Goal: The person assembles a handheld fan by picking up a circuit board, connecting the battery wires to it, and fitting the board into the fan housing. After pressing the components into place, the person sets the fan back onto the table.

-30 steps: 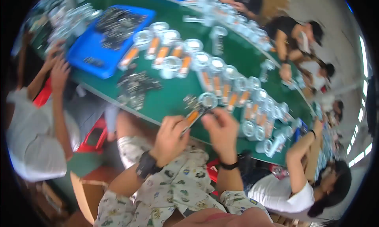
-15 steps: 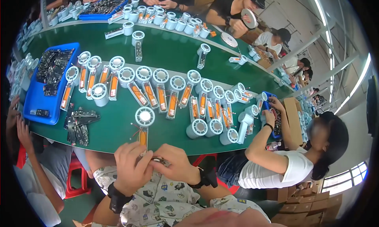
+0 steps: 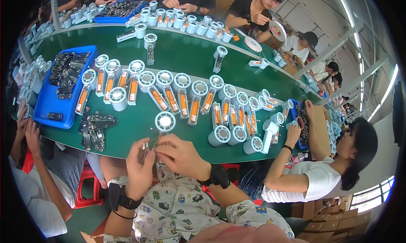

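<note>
Left of the left grip (image 3: pixel 140 167), dark circuit boards (image 3: pixel 94 131) lie piled as before on the green surface (image 3: pixel 139 116). That grip, now upright, pinches a small part (image 3: pixel 145 146) too tiny to identify. Thin wires (image 3: pixel 157 139) now show between the grips; the right grip (image 3: pixel 184 156) has its fingertips closed on them. Just beyond both sits the light-blue fan (image 3: pixel 165 122), its orange-fronted handle now hidden.

We bring our left hand (image 3: pixel 140 169) and right hand (image 3: pixel 182 155) closer to the pale round housing (image 3: pixel 165 122) — bunched lower over a dark piece half a second ago, our fingers (image 3: pixel 166 149) now work at thin wires (image 3: pixel 158 137).
</note>
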`<action>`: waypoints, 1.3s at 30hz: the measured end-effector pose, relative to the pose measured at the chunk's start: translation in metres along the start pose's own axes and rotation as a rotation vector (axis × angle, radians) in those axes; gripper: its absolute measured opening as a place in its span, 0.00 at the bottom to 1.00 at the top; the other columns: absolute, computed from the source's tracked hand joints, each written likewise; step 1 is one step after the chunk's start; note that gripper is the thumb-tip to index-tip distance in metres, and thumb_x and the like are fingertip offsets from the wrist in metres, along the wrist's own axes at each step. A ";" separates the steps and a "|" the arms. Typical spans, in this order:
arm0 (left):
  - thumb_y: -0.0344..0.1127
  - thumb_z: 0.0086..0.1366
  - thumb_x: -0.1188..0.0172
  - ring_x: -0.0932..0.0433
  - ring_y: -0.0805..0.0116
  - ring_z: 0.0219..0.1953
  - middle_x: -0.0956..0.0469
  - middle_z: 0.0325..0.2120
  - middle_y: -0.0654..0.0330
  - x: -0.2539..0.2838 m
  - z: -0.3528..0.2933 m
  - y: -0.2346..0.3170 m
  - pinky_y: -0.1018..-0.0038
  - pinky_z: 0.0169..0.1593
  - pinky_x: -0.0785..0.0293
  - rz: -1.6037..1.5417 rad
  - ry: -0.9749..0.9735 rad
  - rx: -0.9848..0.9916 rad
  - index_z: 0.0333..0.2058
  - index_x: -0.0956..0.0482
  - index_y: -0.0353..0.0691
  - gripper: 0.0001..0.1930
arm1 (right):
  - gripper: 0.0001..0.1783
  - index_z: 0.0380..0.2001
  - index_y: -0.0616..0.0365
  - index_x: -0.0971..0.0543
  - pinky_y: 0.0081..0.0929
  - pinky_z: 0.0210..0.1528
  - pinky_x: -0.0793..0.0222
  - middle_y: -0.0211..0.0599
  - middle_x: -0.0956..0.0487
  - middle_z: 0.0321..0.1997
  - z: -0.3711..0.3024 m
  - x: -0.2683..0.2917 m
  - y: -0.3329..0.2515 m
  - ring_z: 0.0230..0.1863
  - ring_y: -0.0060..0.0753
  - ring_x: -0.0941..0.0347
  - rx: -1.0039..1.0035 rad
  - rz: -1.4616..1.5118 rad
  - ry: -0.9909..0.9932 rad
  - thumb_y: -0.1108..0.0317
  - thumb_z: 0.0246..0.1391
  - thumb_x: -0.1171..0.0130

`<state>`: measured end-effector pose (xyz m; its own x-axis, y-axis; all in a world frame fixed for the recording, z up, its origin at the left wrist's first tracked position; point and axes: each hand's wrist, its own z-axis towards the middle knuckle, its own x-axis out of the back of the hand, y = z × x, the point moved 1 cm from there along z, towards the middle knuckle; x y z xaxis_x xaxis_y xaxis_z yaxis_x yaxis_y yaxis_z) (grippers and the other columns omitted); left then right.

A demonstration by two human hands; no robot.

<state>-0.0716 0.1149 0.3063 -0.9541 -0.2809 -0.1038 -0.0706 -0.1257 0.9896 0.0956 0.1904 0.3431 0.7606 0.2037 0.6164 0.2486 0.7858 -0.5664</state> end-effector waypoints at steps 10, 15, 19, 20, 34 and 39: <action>0.22 0.72 0.39 0.24 0.82 0.37 0.20 0.46 0.65 0.001 0.017 -0.006 0.84 0.33 0.29 -0.083 -0.069 0.082 0.56 0.20 0.34 0.15 | 0.14 0.44 0.56 0.14 0.32 0.35 0.19 0.38 0.17 0.48 0.005 -0.013 0.011 0.35 0.38 0.17 -0.036 -0.019 0.080 0.75 0.54 0.28; 0.23 0.73 0.39 0.24 0.82 0.38 0.20 0.47 0.65 0.000 0.020 0.001 0.85 0.35 0.29 -0.158 -0.097 0.072 0.56 0.18 0.33 0.14 | 0.12 0.44 0.57 0.15 0.27 0.33 0.21 0.38 0.16 0.49 0.007 -0.013 0.006 0.31 0.31 0.18 0.000 0.000 0.117 0.77 0.56 0.30; 0.25 0.75 0.40 0.26 0.81 0.39 0.23 0.46 0.65 0.002 0.022 -0.001 0.83 0.41 0.28 -0.199 -0.133 -0.051 0.58 0.19 0.32 0.15 | 0.08 0.42 0.59 0.16 0.21 0.30 0.26 0.36 0.15 0.48 0.002 -0.016 0.005 0.29 0.21 0.22 -0.259 0.246 0.150 0.78 0.59 0.32; 0.26 0.75 0.40 0.26 0.80 0.40 0.24 0.46 0.65 0.006 0.023 0.001 0.82 0.43 0.29 -0.172 -0.152 0.004 0.59 0.19 0.32 0.16 | 0.07 0.42 0.60 0.16 0.20 0.30 0.27 0.35 0.15 0.46 0.003 -0.016 0.005 0.28 0.20 0.23 -0.311 0.280 0.153 0.77 0.60 0.32; 0.31 0.78 0.41 0.32 0.81 0.33 0.28 0.40 0.68 0.009 0.028 -0.002 0.81 0.35 0.34 -0.057 -0.298 0.034 0.62 0.22 0.32 0.18 | 0.08 0.42 0.61 0.17 0.23 0.28 0.27 0.37 0.18 0.37 0.005 -0.020 0.007 0.27 0.26 0.22 -0.271 0.119 0.228 0.77 0.60 0.30; 0.33 0.77 0.40 0.26 0.77 0.45 0.25 0.45 0.63 0.014 0.025 0.007 0.77 0.50 0.26 -0.044 -0.328 0.151 0.62 0.23 0.30 0.19 | 0.08 0.41 0.62 0.16 0.27 0.31 0.24 0.37 0.18 0.38 -0.001 -0.025 0.011 0.28 0.28 0.21 -0.156 0.009 0.223 0.77 0.59 0.30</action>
<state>-0.0929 0.1341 0.3147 -0.9901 0.0450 -0.1331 -0.1324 0.0180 0.9910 0.0798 0.1935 0.3209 0.8720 0.0629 0.4855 0.3178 0.6816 -0.6591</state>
